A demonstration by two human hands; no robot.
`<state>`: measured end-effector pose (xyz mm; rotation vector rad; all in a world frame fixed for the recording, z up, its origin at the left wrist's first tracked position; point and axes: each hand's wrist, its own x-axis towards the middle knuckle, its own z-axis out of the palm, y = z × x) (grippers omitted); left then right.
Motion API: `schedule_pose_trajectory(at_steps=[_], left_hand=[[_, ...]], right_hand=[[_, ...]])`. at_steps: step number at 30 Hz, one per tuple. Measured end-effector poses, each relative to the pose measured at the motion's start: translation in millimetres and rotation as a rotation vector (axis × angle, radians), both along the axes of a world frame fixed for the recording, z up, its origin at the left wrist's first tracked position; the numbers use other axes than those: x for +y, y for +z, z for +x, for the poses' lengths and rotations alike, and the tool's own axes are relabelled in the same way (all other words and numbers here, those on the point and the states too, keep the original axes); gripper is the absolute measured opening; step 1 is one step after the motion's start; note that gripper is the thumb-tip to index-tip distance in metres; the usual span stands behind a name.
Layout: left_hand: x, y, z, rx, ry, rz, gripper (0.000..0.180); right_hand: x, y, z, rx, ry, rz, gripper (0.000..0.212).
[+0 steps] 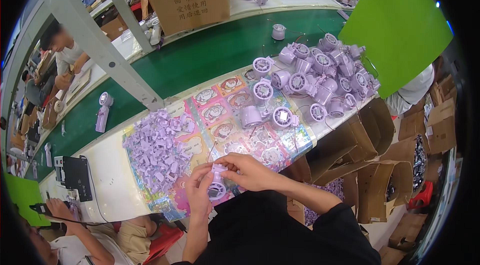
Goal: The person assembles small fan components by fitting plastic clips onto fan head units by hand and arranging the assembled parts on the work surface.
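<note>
Both my hands meet over the near edge of the bench around a lilac fan housing (216, 191), round with a ribbed ring and a narrow neck. My left hand (198, 189) grips its left side. The fingers of my right hand (246, 171) pinch at the neck, where a thin wire sticks up; exactly what they press there is too small to tell. Left of my hands lies a heap of small lilac plastic parts (157, 147). To the right and farther off, many similar fan housings (320, 72) with wires are piled up.
A colourful printed mat (212, 110) covers the bench. Beyond it runs a green conveyor belt (200, 47) carrying a lilac handheld fan (103, 111). A metal post (117, 57) rises at left, cardboard boxes (377, 185) stand at right, and a co-worker's hand (60, 210) holds a tool at lower left.
</note>
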<state>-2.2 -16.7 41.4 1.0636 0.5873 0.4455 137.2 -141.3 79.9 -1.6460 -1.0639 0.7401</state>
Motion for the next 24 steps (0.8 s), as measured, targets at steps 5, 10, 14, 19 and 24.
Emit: schedule_pose_trajectory(at_steps=[5, 10, 14, 19, 24], left_hand=[[-6, 3, 3, -0.020, 0.002, 0.046, 0.012], [-10, 18, 9, -0.110, -0.005, -0.111, 0.013], [-2, 8, 17, -0.165, -0.125, -0.153, 0.011], [-8, 20, 50, -0.131, -0.234, -0.024, 0.024], [6, 22, 111, -0.103, -0.207, 0.731, 0.032]], right_hand=[[-6, 1, 1, 0.142, 0.004, -0.067, 0.037], [-11, 12, 2, 0.441, -0.007, -0.011, 0.033], [-19, 3, 7, 0.605, -0.031, 0.075, 0.032], [-42, 10, 28, 0.490, -0.162, 0.084, 0.028], [-71, 30, 113, 0.290, -0.527, 0.299, 0.028]])
